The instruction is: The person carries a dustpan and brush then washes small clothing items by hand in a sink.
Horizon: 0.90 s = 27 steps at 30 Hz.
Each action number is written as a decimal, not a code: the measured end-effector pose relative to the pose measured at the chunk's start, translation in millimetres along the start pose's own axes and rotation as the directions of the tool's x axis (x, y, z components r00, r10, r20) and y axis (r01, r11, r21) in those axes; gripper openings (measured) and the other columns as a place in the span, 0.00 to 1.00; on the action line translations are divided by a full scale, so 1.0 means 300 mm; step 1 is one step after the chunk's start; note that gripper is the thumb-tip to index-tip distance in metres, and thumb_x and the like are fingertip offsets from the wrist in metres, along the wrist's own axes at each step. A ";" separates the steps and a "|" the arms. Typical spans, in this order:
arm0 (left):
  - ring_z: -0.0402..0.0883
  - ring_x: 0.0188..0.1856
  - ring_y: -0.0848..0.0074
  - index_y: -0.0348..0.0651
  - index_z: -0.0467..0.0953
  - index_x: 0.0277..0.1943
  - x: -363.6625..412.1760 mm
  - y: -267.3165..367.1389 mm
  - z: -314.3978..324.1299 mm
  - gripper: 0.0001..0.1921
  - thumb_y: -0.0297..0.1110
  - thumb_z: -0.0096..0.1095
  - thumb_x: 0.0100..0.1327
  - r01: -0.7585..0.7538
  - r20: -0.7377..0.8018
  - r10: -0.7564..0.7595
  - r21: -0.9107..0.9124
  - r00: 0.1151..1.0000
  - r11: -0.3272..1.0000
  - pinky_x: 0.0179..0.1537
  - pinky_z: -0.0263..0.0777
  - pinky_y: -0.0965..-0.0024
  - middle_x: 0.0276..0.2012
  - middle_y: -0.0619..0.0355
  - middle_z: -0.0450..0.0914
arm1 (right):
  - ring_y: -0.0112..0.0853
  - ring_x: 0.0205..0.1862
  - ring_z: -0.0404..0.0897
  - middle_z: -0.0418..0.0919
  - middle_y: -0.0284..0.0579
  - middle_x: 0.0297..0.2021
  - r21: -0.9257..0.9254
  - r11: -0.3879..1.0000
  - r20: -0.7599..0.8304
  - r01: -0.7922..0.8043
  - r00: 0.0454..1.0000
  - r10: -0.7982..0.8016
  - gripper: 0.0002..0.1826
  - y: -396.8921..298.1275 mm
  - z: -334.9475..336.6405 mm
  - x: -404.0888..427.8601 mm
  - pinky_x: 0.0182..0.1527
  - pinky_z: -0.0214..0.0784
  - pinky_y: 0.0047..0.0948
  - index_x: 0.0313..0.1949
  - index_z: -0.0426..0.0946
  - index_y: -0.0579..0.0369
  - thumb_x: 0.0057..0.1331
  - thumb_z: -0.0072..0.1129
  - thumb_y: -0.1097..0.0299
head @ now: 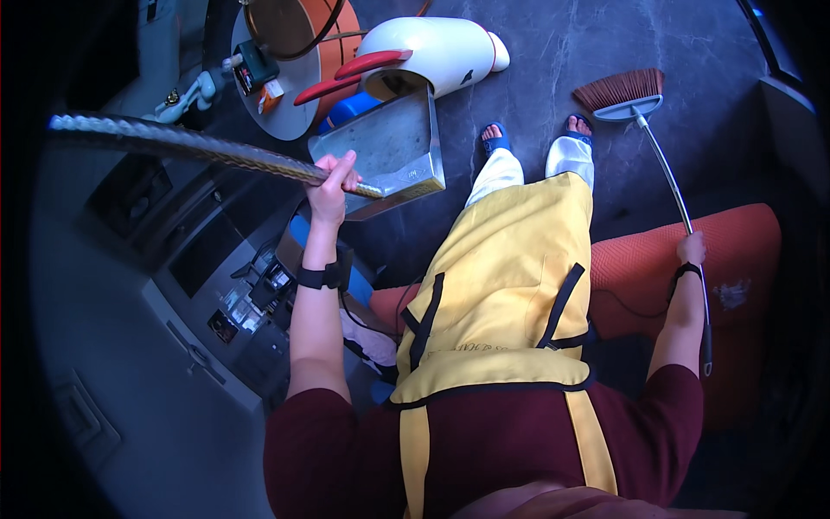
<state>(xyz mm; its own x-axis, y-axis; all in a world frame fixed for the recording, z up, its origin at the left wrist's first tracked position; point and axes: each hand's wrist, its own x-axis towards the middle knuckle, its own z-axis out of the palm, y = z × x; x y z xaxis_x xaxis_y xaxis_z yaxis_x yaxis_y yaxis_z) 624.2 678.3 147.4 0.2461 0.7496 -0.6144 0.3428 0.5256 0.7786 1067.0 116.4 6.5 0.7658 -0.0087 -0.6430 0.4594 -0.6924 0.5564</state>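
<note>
At the left, my left hand [332, 188] is closed around the long handle of a metal dustpan [382, 152]. The pan hangs open-side up, near the white and red figure. On the right, my right hand [691, 249] grips the silver pole of a broom [619, 97]. The broom's reddish-brown bristles point away from me, over the dark floor beyond my right foot. Whether the bristles touch the floor I cannot tell.
A white figure with red parts [434, 55] stands on the floor ahead. Left of it is a round table [288, 123] with a tissue pack and dark box. An orange quilted sofa [733, 240] is at the right, and a door [201, 350] is at the left.
</note>
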 end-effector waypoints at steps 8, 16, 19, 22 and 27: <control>0.67 0.18 0.83 0.44 0.65 0.16 -0.072 -0.073 -0.118 0.18 0.29 0.63 0.58 -0.013 -0.047 0.014 0.023 0.999 1.000 0.26 0.65 0.76 0.14 0.63 0.69 | 0.53 0.42 0.77 0.79 0.56 0.37 0.134 0.988 -0.109 0.079 0.992 -0.065 0.37 0.054 -0.378 -0.442 0.46 0.68 0.48 0.39 0.75 0.56 0.61 0.33 0.32; 0.69 0.19 0.83 0.41 0.67 0.16 -0.139 -0.114 -0.305 0.20 0.39 0.63 0.60 -0.042 -0.032 0.046 0.117 0.998 0.992 0.26 0.63 0.77 0.15 0.62 0.71 | 0.35 0.18 0.70 0.71 0.44 0.16 0.457 0.690 -0.309 0.562 0.827 -0.469 0.24 0.200 -0.785 -0.848 0.23 0.59 0.32 0.23 0.76 0.57 0.66 0.47 0.49; 0.70 0.21 0.80 0.41 0.67 0.16 -0.159 -0.125 -0.326 0.18 0.35 0.62 0.61 -0.044 -0.029 0.048 0.118 0.998 0.992 0.29 0.64 0.76 0.16 0.63 0.69 | 0.28 0.14 0.67 0.69 0.42 0.13 0.435 0.547 -0.304 0.715 0.689 -0.658 0.24 0.118 -0.943 -0.889 0.18 0.55 0.25 0.21 0.74 0.59 0.68 0.47 0.53; 0.70 0.20 0.81 0.42 0.66 0.15 -0.177 -0.170 -0.337 0.19 0.34 0.61 0.61 -0.048 -0.043 0.049 0.020 0.998 0.999 0.28 0.63 0.76 0.15 0.63 0.69 | 0.28 0.13 0.66 0.66 0.43 0.11 0.288 0.484 -0.369 0.826 0.563 -0.740 0.24 0.000 -1.027 -0.858 0.18 0.53 0.26 0.20 0.73 0.60 0.67 0.49 0.53; 0.70 0.18 0.82 0.44 0.66 0.15 -0.215 -0.217 -0.343 0.20 0.39 0.65 0.58 -0.071 -0.068 0.067 -0.050 0.995 0.996 0.24 0.63 0.76 0.14 0.63 0.71 | 0.29 0.11 0.61 0.63 0.45 0.09 0.102 0.454 -0.188 0.885 0.465 -0.865 0.28 -0.344 -1.210 -0.947 0.16 0.50 0.31 0.17 0.72 0.62 0.66 0.50 0.49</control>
<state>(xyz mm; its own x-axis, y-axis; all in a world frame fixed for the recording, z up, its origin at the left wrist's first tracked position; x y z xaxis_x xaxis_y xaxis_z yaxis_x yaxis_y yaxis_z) 492.8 637.0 149.5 0.2066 0.8089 -0.5505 0.2786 0.4907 0.8256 965.5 452.1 322.7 0.0434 0.7303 -0.6818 0.8406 -0.3955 -0.3701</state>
